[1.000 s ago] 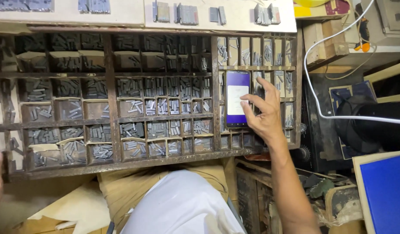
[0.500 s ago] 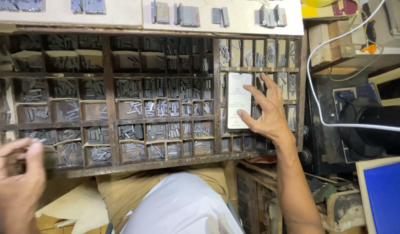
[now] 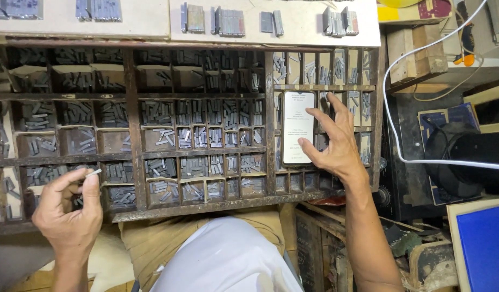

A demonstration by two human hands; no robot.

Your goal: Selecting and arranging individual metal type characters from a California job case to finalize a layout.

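A wide wooden type case with many small compartments of grey metal type lies in front of me. A smartphone with a white text screen lies on the case's right section. My right hand rests beside it, fingers spread, thumb touching the phone's lower right edge. My left hand hovers over the lower left compartments and pinches a small metal type piece between thumb and fingertips.
Groups of set metal type stand on a pale board behind the case. A white cable runs across dark equipment on the right. A blue-faced panel sits at the lower right. Wooden boxes and clutter lie below the case.
The phone screen went from purple-blue to white text. My left hand rose from the left edge into view, now pinching a type piece. My right hand shifted slightly on the phone.
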